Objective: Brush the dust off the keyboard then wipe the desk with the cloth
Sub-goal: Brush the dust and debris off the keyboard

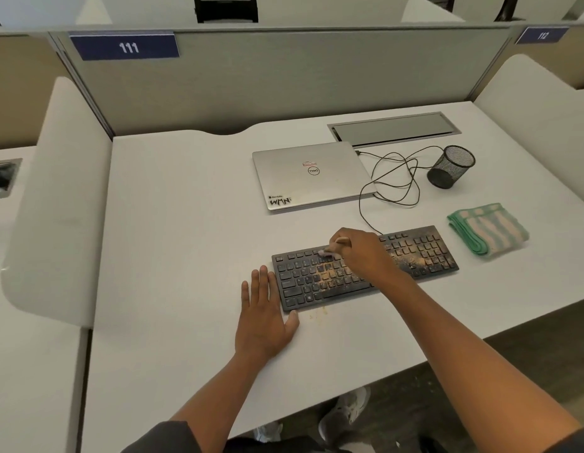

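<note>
Dusty black keyboard (pixel 366 266) sits near-centre on the desk (pixel 186 223). My right hand (pixel 359 250) grips the brush (pixel 331 248), bristles on the far-left keys. My left hand (pixel 264 308) lies flat, fingers straight, bracing the keyboard's left edge. Risk: dust flicked onto the closed laptop (pixel 310 178) beyond, or the folded green cloth (pixel 487 228) at right.

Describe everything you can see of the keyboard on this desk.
The keyboard is black, flat and wired, lying slanted on the white desk. Tan dust speckles its middle and right keys. The right hand works a small brush on its upper rows; the left hand lies flat at its left end.
</note>
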`<state>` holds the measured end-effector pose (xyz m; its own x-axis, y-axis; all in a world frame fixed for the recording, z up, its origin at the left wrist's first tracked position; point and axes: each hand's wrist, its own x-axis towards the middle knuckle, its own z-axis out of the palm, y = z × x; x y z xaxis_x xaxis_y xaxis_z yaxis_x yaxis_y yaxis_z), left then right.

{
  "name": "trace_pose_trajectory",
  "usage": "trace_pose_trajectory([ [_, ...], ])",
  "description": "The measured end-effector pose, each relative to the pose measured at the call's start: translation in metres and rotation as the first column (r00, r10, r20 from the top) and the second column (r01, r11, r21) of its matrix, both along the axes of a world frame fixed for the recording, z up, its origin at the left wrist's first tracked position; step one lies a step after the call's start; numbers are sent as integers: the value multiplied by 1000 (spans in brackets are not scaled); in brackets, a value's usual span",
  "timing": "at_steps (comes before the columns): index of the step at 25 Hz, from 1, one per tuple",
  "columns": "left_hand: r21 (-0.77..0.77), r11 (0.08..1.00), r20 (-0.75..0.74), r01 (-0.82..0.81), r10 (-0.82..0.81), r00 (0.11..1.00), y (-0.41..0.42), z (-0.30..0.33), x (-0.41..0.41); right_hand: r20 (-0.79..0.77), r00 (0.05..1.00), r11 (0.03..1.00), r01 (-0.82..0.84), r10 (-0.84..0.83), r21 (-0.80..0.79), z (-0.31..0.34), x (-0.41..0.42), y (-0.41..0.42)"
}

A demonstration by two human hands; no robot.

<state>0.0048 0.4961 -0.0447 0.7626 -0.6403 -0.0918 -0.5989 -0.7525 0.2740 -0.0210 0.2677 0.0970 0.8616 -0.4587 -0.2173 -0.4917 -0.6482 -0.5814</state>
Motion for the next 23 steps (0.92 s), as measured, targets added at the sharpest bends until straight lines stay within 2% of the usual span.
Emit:
trace_pose_trajectory([
  [7,16,1000,11,-4,4,1000,-1,-1,0,22,995,995,-97,96,36,-7,-13,0],
  [12,23,1000,29,-12,12,1000,-1,-3,-1,87,992,987,-99,88,130,0,3,-7],
  [15,24,1000,30,-10,10,1000,-1,-3,-1,101,979,977,-188,178,101,-7,4,-2],
  [19,24,1000,26,-11,10,1000,-1,-4,-1,6,949,947,-315,315,58,-17,-11,-5],
  [21,28,1000,28,-12,11,1000,-1,-4,-1,9,949,947,-316,316,57,-15,-15,-8],
  [23,25,1000,27,-9,9,1000,-1,-3,-1,79,960,960,-274,269,61,-8,-11,-9],
])
